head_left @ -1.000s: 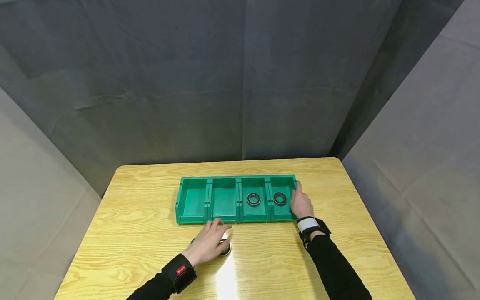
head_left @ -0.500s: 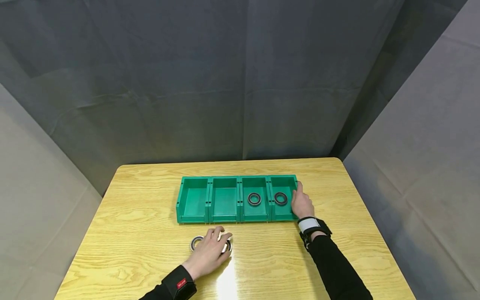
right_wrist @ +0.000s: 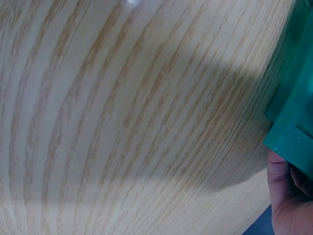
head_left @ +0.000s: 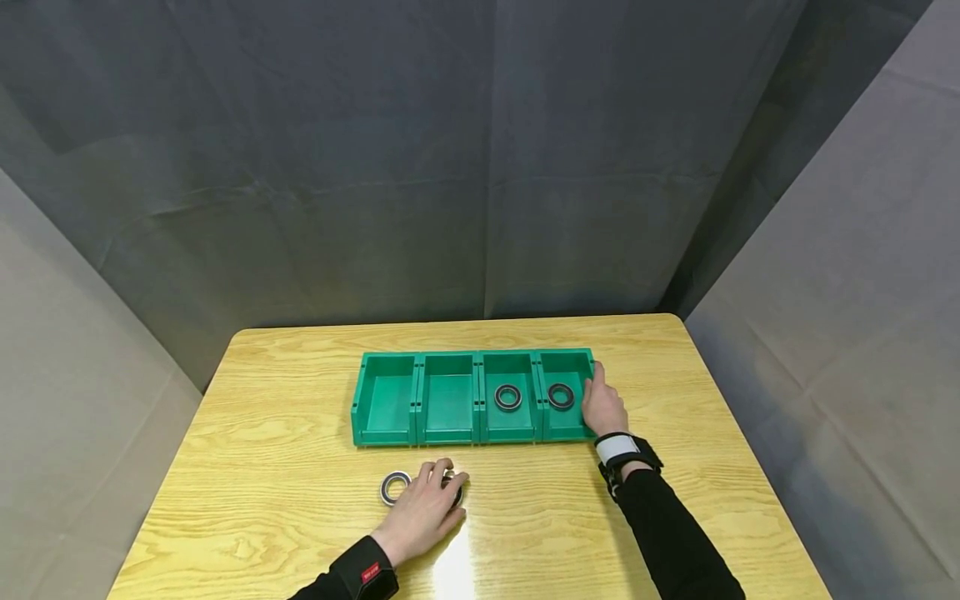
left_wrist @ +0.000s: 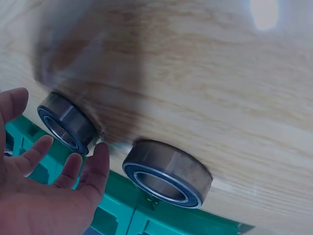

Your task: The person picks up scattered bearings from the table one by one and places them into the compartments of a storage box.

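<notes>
My left hand hovers with loosely bent fingers over a ball bearing that lies flat on the table, partly hidden beneath it in the head view. In the left wrist view, thumb and fingertips stand around that bearing, apart from it. A second bearing lies on the table just left of the hand. On the far right, my right hand holds the outer side wall of the rightmost green bin, thumb at the inside. One bearing lies in that bin, and another bearing in the bin beside it.
Several green bins stand side by side in a row on the wooden table. The two left bins, the outer one and the inner one, hold nothing. Grey cloth hangs behind the table and at both sides.
My left hand has drawn back slightly from the bins toward me, uncovering the left bearing on the table. The right hand has stayed on the bin wall.
</notes>
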Action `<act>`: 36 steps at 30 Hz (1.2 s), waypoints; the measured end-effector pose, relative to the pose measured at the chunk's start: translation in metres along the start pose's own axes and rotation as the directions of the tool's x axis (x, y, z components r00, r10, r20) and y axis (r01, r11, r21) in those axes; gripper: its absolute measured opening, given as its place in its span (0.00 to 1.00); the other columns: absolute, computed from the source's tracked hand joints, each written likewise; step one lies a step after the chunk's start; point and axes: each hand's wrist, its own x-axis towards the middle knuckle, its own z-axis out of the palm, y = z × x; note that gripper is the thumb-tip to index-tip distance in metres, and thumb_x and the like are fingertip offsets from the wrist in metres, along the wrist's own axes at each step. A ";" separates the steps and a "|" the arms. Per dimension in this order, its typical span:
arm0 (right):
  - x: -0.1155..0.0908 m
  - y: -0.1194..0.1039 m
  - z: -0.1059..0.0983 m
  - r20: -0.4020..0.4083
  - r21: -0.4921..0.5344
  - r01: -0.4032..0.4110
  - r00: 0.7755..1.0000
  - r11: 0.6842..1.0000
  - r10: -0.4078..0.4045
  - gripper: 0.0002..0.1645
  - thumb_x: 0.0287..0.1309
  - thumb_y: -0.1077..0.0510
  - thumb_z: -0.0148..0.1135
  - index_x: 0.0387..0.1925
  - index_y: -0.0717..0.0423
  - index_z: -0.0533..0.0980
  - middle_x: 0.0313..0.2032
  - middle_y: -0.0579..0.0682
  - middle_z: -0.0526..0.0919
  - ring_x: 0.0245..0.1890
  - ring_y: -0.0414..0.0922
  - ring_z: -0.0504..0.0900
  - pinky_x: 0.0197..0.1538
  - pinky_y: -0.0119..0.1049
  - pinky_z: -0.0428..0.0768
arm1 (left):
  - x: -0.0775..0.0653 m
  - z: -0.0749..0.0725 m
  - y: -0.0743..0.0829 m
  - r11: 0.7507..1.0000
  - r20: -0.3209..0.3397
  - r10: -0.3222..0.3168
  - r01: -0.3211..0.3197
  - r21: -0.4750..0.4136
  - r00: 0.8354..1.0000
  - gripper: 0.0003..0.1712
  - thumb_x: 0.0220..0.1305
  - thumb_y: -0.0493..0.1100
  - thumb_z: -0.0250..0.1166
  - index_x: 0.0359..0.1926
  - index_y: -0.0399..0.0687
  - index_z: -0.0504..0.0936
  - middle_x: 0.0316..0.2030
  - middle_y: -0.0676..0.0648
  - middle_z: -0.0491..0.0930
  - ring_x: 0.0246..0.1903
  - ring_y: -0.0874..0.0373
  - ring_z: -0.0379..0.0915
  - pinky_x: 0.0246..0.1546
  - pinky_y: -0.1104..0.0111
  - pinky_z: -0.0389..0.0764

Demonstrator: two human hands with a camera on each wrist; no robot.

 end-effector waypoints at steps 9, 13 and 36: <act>0.000 0.000 -0.002 0.006 0.005 0.003 1.000 1.000 -0.003 0.28 0.79 0.55 0.39 0.73 0.61 0.53 0.37 0.73 0.84 0.29 0.66 0.84 0.24 0.52 0.76 | -0.002 0.005 -0.003 0.999 0.000 0.032 -0.032 0.037 0.999 0.21 0.64 0.52 0.69 0.55 0.51 0.79 0.53 0.42 0.74 0.50 0.49 0.72 0.39 0.60 0.82; -0.001 0.000 -0.002 0.005 0.002 0.005 1.000 1.000 -0.005 0.27 0.79 0.55 0.40 0.73 0.61 0.53 0.37 0.73 0.84 0.30 0.66 0.84 0.25 0.53 0.76 | -0.002 0.007 -0.003 0.998 0.001 0.038 -0.039 0.040 0.999 0.20 0.64 0.52 0.69 0.54 0.52 0.80 0.51 0.43 0.74 0.49 0.50 0.71 0.39 0.61 0.82; -0.003 -0.003 -0.003 0.005 -0.010 -0.011 1.000 1.000 0.011 0.28 0.80 0.56 0.39 0.74 0.61 0.52 0.38 0.74 0.83 0.32 0.68 0.84 0.27 0.55 0.78 | -0.001 0.010 -0.006 0.995 0.002 0.059 -0.059 0.085 0.998 0.16 0.65 0.48 0.69 0.52 0.55 0.81 0.45 0.43 0.76 0.41 0.51 0.70 0.30 0.68 0.78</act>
